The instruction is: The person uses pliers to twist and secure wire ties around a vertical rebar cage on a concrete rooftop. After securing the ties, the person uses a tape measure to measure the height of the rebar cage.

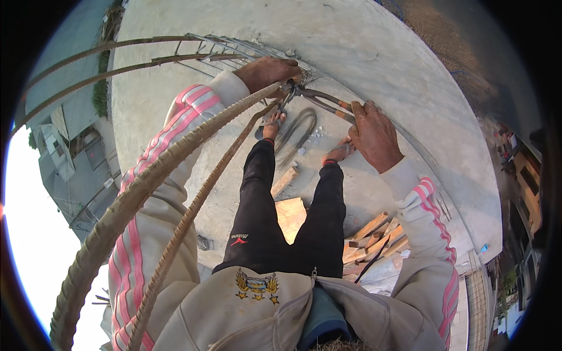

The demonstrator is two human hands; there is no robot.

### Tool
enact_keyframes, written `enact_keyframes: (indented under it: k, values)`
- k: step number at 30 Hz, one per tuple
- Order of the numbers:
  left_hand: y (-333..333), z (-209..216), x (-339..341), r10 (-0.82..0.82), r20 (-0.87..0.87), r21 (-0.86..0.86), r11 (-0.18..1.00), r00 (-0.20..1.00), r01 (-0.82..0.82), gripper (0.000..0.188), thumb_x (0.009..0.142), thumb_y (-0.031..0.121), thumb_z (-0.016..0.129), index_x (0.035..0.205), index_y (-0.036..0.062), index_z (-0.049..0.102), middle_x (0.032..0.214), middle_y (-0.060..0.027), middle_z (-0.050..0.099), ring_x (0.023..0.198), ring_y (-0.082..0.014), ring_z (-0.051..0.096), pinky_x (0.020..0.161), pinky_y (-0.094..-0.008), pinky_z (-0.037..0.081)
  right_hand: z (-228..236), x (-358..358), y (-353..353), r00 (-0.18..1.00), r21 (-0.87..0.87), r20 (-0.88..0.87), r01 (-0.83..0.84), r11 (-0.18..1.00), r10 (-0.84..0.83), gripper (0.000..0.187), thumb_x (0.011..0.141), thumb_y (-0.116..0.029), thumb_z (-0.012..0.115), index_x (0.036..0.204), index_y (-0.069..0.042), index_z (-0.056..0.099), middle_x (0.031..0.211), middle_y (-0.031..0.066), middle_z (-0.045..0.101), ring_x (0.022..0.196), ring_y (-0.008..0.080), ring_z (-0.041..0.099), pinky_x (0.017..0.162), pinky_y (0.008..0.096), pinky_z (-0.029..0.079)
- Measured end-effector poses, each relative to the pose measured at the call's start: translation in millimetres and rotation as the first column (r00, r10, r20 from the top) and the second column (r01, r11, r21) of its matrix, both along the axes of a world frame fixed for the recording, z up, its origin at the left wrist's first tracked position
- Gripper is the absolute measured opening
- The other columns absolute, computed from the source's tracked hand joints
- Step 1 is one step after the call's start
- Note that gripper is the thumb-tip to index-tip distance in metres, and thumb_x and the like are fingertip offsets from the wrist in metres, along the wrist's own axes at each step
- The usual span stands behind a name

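Observation:
My right hand [374, 132] is closed round the long dark handles of a pair of pincers [325, 100]. The handles stand somewhat apart, and the jaws meet the steel at a crossing of bars. My left hand [267, 74] is curled at that same crossing, just beyond the jaws; what its fingers grip is hidden. A thick ribbed rebar [153, 182] runs from the crossing down past my left arm. Beside it, nearer my body, slants a second rebar [202, 198]. Thin steel stirrups [221, 48] join further bars behind my left hand.
Two more rebars [111, 49] extend to the far left. On the concrete floor [339, 38], between my sandalled feet, lies a loop of tie wire [300, 133] near small rubble. Cut timber pieces [374, 238] are piled to the right of my legs. The slab's edge curves past on the right.

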State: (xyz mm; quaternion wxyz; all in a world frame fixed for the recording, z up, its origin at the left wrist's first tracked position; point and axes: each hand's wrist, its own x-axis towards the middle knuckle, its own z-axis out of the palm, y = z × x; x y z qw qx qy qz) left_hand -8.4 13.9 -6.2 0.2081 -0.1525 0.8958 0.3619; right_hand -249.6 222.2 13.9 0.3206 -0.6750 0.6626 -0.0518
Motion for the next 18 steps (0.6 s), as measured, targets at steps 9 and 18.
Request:
enact_keyframes:
  k: [9,18]
  values:
    - [-2,-5,3,-0.014,-0.017,0.007,1.0,1.0,0.014,0.047,0.073,0.007,0.081,0.115,0.0052,0.062,0.109,-0.0138,0.062,0.106,-0.0387,0.066,0.09,-0.0473,0.057,-75,47,29,0.89,0.206,0.313,0.277,0.939,-0.331,0.034,0.092,-0.031,0.075,0.104,-0.001,0.066,0.097,0.0196,0.074,0.089,0.039,0.072,0.076,0.0449,0.058]
    - [-2,0,0,0.015,-0.026,-0.019,1.0,1.0,-0.016,0.049,0.071,0.011,0.08,0.116,0.0062,0.062,0.111,-0.0144,0.064,0.108,-0.0384,0.066,0.09,-0.0485,0.056,-36,-2,15,0.955,0.082,0.292,0.036,0.996,-0.059,0.044,0.088,-0.026,0.079,0.122,-0.002,0.063,0.091,0.0173,0.069,0.076,0.0374,0.069,0.07,0.0438,0.056]
